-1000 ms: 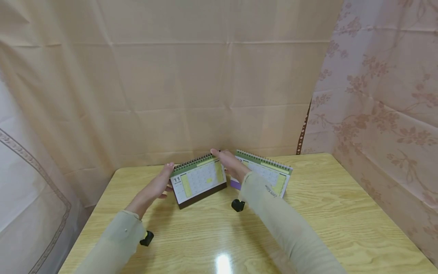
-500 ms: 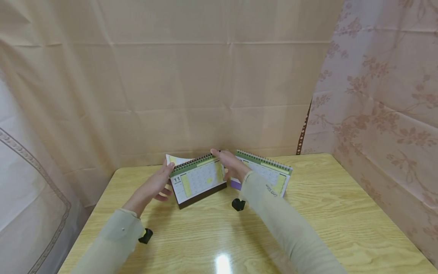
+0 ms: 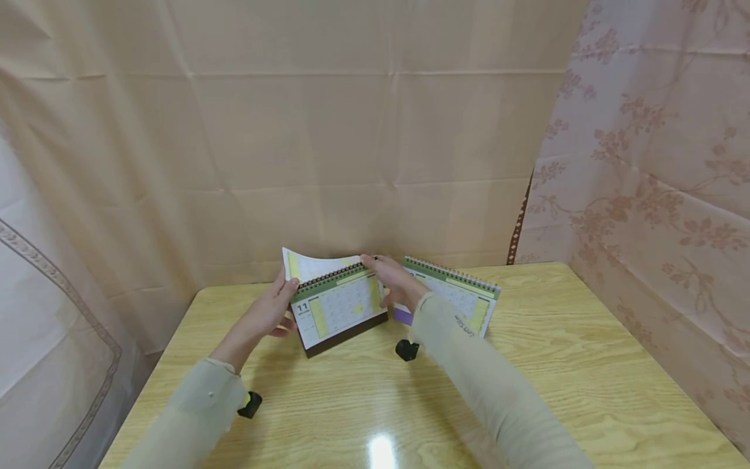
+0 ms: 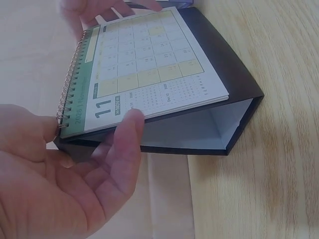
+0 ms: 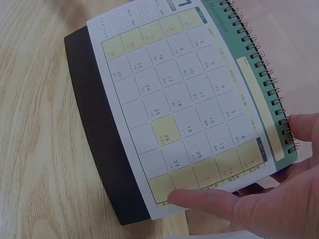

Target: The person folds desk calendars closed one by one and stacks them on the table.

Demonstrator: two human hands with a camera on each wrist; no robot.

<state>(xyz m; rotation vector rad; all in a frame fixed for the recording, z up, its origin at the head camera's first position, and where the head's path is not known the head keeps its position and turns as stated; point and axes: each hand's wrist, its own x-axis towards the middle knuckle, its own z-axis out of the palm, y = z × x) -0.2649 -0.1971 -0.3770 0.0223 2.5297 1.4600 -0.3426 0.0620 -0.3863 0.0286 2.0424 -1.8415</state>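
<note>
A desk calendar (image 3: 336, 306) with a green header, a spiral binding and a dark brown stand shows a November page, left of the table's middle. My left hand (image 3: 266, 314) holds its upper left corner, thumb at the end of the spiral (image 4: 67, 82) and a fingertip at the page's side edge. Across the upper right corner, my right hand (image 3: 398, 280) grips the calendar, one finger (image 5: 204, 201) lying over the front page. Behind the spiral a curved page (image 3: 316, 266) stands up above the top edge. Part of the left hand's fingers is hidden behind the calendar.
A second desk calendar (image 3: 454, 293) with a purple stand (image 3: 402, 316) is at the right, partly covered by my right hand and sleeve. Beige cloth (image 3: 351, 130) hangs right behind the wooden table (image 3: 574, 365). Flowered cloth (image 3: 662, 195) hangs along the right side.
A page has come up behind the spiral of the left calendar and rises higher at its left corner. My left hand has shifted slightly; the right hand has stayed in place.
</note>
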